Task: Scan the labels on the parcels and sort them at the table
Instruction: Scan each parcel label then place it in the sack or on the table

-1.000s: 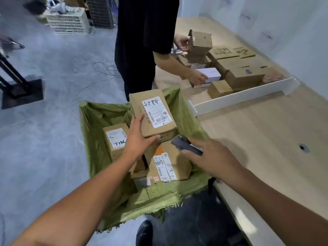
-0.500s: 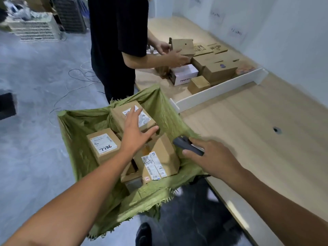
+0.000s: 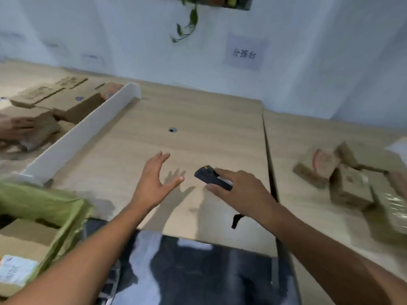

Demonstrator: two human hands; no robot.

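Note:
My left hand (image 3: 154, 181) hovers over the wooden table (image 3: 198, 119), fingers spread, holding nothing. My right hand (image 3: 240, 190) grips a black handheld scanner (image 3: 211, 178), its head pointing left, with a black strap hanging below the wrist. A green sack (image 3: 44, 208) holding cardboard parcels (image 3: 24, 236) sits at the lower left, off the table edge. More cardboard parcels (image 3: 350, 186) lie in a blurred heap on the table at the right.
A white divider board (image 3: 81, 135) crosses the table at the left; behind it lie several brown boxes (image 3: 66, 100), with another person's hand (image 3: 15, 126) on one. A paper sign (image 3: 244, 53) hangs on the white wall. A seam (image 3: 267, 150) splits the tabletop.
My view has swung right from the sack to the table. My left hand let go of the labelled parcel and now hovers open over the table. The scanner stays in my right hand.

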